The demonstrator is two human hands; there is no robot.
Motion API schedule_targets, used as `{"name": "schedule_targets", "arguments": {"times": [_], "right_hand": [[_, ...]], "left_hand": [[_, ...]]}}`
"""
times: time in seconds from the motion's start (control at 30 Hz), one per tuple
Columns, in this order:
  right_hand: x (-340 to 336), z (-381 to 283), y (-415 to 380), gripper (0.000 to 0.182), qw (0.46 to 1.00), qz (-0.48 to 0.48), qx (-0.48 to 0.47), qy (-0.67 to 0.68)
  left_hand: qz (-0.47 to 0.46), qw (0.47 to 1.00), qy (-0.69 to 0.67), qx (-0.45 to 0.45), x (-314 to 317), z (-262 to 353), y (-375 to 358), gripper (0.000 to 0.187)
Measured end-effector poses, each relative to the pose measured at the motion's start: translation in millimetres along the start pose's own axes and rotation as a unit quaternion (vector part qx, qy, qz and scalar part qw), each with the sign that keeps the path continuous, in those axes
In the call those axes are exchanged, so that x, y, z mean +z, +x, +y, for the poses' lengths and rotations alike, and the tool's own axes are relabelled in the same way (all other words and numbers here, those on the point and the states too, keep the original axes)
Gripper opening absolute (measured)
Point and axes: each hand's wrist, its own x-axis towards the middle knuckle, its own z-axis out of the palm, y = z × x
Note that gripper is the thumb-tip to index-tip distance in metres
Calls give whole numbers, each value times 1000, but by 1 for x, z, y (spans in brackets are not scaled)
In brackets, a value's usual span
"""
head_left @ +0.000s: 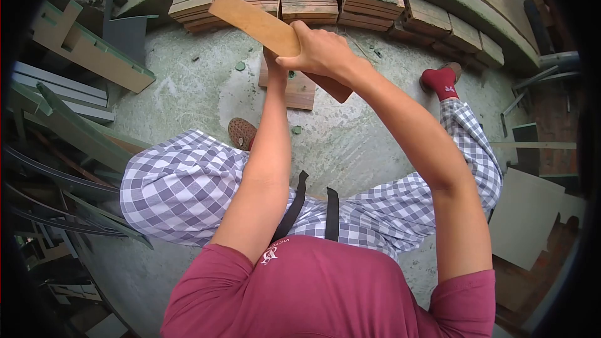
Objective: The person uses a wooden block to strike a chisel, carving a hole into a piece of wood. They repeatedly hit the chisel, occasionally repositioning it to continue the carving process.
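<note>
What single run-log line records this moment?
right hand: grips wooden board | left hand: behind board, grip unclear | seated, brick row ahead

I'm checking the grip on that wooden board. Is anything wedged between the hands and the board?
Nothing visible. The right hand wraps directly around the wooden board, bare fingers on the wood. The left hand is mostly hidden behind the right hand and the board, so its contact cannot be seen clearly.
</note>
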Motion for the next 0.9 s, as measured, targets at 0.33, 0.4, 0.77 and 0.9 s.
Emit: {"name": "schedule_targets", "arguments": {"times": [0.33, 0.4, 0.77, 0.9], "right_hand": [[-24, 19, -92, 81, 956, 16, 129, 264], [-23, 25, -119, 78, 940, 70, 168, 289], [13, 80, -225, 62, 865, 165, 286, 379], [29, 97, -233, 58, 851, 182, 302, 390]], "left_hand": [[65, 980, 154, -106, 15, 33, 8, 41], [58, 977, 177, -103, 16, 24, 10, 41], [-47, 955, 291, -35, 77, 26, -5, 32], [-139, 917, 374, 23, 103, 6, -33, 32]]}}
